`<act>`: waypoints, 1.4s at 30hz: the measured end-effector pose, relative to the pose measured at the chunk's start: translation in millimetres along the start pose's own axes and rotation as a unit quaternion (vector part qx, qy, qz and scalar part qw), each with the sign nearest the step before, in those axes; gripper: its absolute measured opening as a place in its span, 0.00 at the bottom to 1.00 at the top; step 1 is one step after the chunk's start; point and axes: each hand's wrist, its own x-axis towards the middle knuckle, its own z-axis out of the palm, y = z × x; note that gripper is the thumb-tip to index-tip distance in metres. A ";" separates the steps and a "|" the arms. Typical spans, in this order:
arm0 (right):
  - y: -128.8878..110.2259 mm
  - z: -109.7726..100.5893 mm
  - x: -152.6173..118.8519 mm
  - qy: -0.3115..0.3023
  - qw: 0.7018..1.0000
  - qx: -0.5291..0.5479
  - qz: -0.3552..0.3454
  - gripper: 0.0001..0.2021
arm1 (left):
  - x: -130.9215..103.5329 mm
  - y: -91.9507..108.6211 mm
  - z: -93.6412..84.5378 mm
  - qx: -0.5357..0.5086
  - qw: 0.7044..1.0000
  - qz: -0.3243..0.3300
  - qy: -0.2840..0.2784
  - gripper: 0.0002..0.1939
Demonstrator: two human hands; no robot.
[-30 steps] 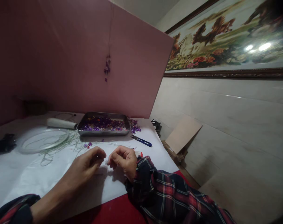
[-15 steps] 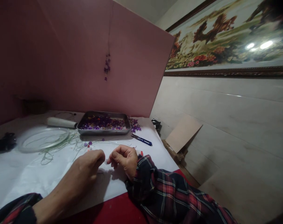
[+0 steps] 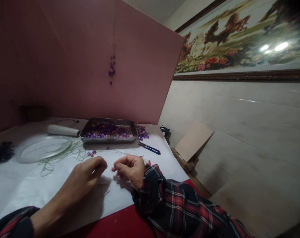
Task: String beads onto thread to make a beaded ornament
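Your right hand (image 3: 132, 169) pinches a tiny clear bead (image 3: 112, 169), likely light, hard and slippery, best held by its sides; your left hand (image 3: 86, 172) curls, whether gripping anything I cannot tell

The right fingers (image 3: 123, 160) pinch a piece (image 3: 112, 169) too small to identify

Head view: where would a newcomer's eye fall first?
Probably on the big framed horse picture, upper right on the wall. Then the metal tray of purple beads at the back of the white tabletop, and nearer, the left hand and right hand, a gap between them.
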 end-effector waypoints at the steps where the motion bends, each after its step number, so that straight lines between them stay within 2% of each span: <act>1: -0.1 1.2 -0.2 0.006 1.000 -0.003 0.011 0.07 | 0.7 -1.3 0.0 -0.003 1.000 0.011 0.003 0.06; 6: 4.2 6.3 -3.0 0.050 0.996 -0.077 0.013 0.03 | 0.8 1.1 2.8 0.029 0.995 0.085 0.036 0.11; 8: 7.7 6.5 -4.8 0.059 0.987 -0.140 -0.046 0.03 | -0.4 6.8 3.6 0.040 0.994 0.100 0.027 0.13; 11: 11.6 4.9 -7.8 0.044 0.952 -0.245 -0.180 0.05 | -2.3 14.5 4.4 0.044 0.994 0.104 0.006 0.14; 13: 12.2 4.0 -9.4 0.033 0.935 -0.275 -0.224 0.04 | -3.2 17.2 4.9 0.041 0.994 0.099 0.005 0.14; 15: 11.0 3.9 -10.3 0.033 0.941 -0.262 -0.212 0.03 | -3.7 18.4 4.8 0.020 0.997 0.080 0.009 0.14; 20: 3.5 4.8 -8.9 0.040 0.983 -0.153 -0.093 0.04 | -4.5 21.6 0.5 -0.087 0.996 -0.001 -0.021 0.14; 23: -1.4 3.6 -6.4 0.028 0.995 -0.085 -0.043 0.05 | -4.9 22.5 -3.0 -0.101 0.994 -0.014 0.031 0.11; 25: -3.2 2.5 -5.0 0.011 0.998 -0.054 -0.022 0.07 | -4.8 21.7 -4.4 -0.080 0.994 0.002 0.080 0.09; 26: -3.5 2.2 -4.6 0.003 0.999 -0.046 -0.015 0.07 | -4.6 20.9 -4.5 -0.068 0.994 0.020 0.086 0.10; 29: -1.8 2.3 -4.3 -0.014 0.999 -0.035 -0.021 0.08 | -3.4 16.3 -1.7 -0.034 0.993 0.087 0.066 0.12; 33: 1.0 2.8 -5.0 -0.037 0.998 -0.030 -0.041 0.09 | -2.5 5.5 4.3 -0.008 0.995 0.103 0.012 0.08; 38: 1.2 0.8 -3.5 -0.058 0.997 -0.012 -0.050 0.12 | -3.7 -1.5 5.0 -0.016 0.998 0.064 0.006 0.04; 42: 3.1 -1.7 -1.0 -0.065 0.997 -0.001 -0.049 0.13 | -3.3 9.7 1.9 -0.064 0.998 0.012 -0.010 0.09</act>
